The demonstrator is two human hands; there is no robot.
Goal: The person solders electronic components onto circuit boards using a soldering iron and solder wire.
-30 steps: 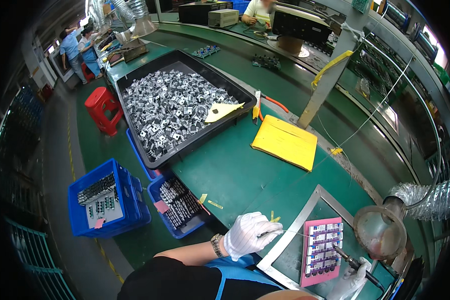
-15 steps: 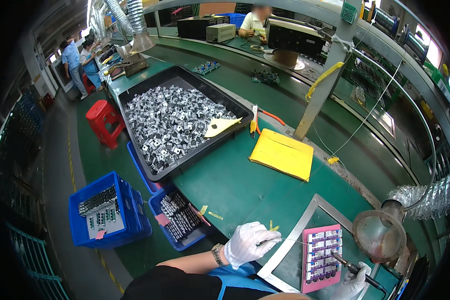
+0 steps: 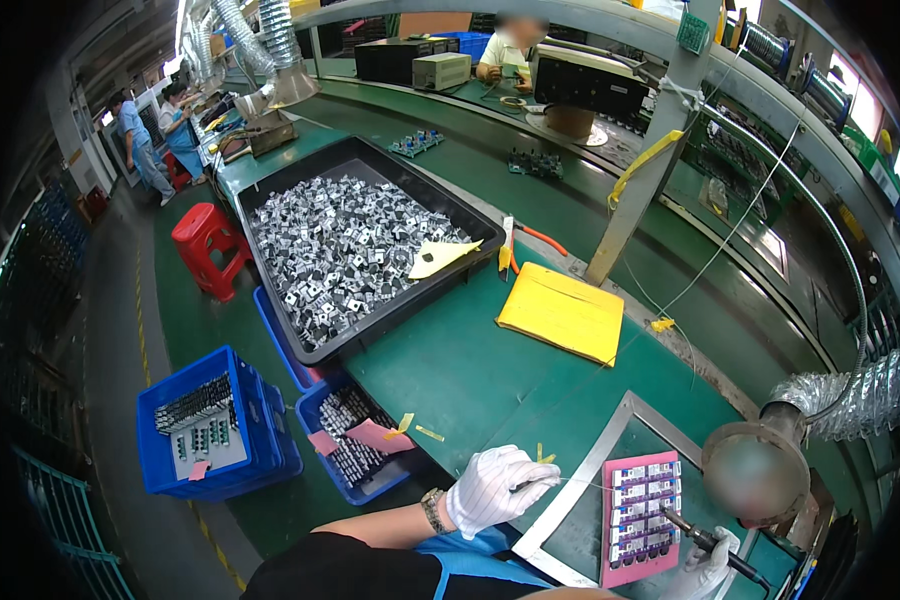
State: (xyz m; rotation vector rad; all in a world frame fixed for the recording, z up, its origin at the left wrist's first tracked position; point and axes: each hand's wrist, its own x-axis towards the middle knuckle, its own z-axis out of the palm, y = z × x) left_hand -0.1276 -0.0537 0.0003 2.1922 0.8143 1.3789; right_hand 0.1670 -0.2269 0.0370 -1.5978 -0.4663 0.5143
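My gloved left hand (image 3: 500, 487) pinches a thin solder wire (image 3: 582, 483) that runs right to a pink board holder (image 3: 625, 572). Several rows of small purple circuit boards (image 3: 645, 512) with white and dark parts lie on this holder. From the lower right, my gloved right hand (image 3: 705, 572) grips a soldering iron (image 3: 705, 540). Its tip points left onto the boards, close to the wire's end; whether the two touch is too small to tell. Beneath the holder lies a silver metal frame (image 3: 570, 507) on the green bench.
A black tray (image 3: 315, 350) heaped with small components stands at the far left of the bench. A yellow folder (image 3: 562, 312) lies ahead. The fume duct's hood (image 3: 755, 475) hangs at the right. Blue bins (image 3: 185, 485) and a red stool (image 3: 210, 250) stand left.
Both hands stay almost in place, wire and iron still at the boards. The pink sheet over the near blue bin has lifted and spread across it. People in the background have shifted.
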